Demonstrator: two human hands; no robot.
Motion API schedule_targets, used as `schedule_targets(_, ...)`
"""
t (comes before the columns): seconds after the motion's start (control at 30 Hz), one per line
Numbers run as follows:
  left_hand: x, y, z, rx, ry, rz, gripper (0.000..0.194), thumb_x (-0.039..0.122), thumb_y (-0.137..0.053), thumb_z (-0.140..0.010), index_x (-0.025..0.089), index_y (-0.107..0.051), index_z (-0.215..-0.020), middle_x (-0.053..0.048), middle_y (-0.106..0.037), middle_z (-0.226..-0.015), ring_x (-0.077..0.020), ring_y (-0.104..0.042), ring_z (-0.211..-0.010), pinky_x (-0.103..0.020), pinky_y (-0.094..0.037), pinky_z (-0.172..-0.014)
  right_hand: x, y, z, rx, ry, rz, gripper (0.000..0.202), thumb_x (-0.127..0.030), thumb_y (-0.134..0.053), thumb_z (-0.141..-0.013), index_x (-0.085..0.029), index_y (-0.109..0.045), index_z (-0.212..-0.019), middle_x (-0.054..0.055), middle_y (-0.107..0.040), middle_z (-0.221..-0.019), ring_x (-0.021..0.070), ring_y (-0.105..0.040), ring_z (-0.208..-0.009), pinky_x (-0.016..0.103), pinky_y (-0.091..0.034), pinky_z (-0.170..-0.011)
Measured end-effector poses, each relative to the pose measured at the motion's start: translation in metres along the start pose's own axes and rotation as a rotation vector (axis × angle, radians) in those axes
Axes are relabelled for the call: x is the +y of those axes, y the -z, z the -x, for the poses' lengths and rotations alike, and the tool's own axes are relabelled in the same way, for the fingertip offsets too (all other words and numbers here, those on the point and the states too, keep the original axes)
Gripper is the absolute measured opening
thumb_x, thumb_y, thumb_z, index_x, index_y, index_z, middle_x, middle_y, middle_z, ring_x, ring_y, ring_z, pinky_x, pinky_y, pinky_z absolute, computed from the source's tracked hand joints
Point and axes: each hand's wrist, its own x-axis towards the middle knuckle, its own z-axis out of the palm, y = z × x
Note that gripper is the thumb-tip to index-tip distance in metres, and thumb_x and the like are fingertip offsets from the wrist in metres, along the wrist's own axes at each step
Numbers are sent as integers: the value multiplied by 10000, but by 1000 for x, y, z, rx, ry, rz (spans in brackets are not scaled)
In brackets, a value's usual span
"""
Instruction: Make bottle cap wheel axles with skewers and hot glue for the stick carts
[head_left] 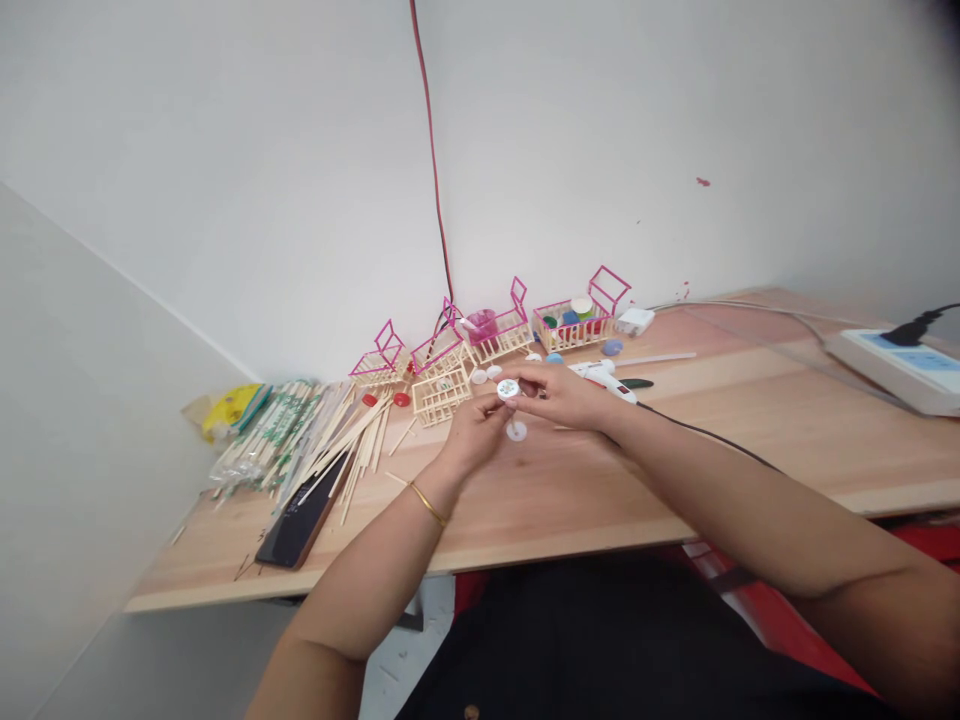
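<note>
Across our bench [570,500], we see four pink-trimmed stick baskets [574,341] standing built near the wall, each with a raised pink handle. A plainer stick basket [442,408] sits in front of them, framed but showing no pink that we can make out. Left of it, loose pale sticks [358,455] lie fanned out, unjoined. Beyond our right hand [559,396] rests a white glue gun [600,371]. Nearer us, our left hand [478,428] meets the right, both grips closed about a small white disc [508,389], held above the bench and unattached to any basket. A translucent disc [516,431] shows just below; we cannot tell whether the two are joined.
</note>
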Motion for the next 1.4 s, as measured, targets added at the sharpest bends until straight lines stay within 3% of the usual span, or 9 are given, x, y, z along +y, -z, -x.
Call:
schedule_targets(0.3, 4, 2, 1, 6, -2, -49, 236, 319, -546, -833, 138, -695, -816, -8, -650, -700, -123, -547, -659, -231, -402, -642, 4, -5, 0, 13, -45, -54, 350, -333, -587, -832, -204, -618, -1156, -8, -517, -699, 116, -423, -609, 228, -331, -543)
schedule_targets(1.4, 3, 0, 1, 3, -31, -79, 233, 304, -538, -844, 137, -701, -852, -29, -691, -763, -138, -586, -692, -246, -427, -659, 2, -4, 0, 1, -18, 3, 372, -388, -555, -848, -193, -617, -1159, -7, -534, -685, 123, -426, -609, 235, -334, -554)
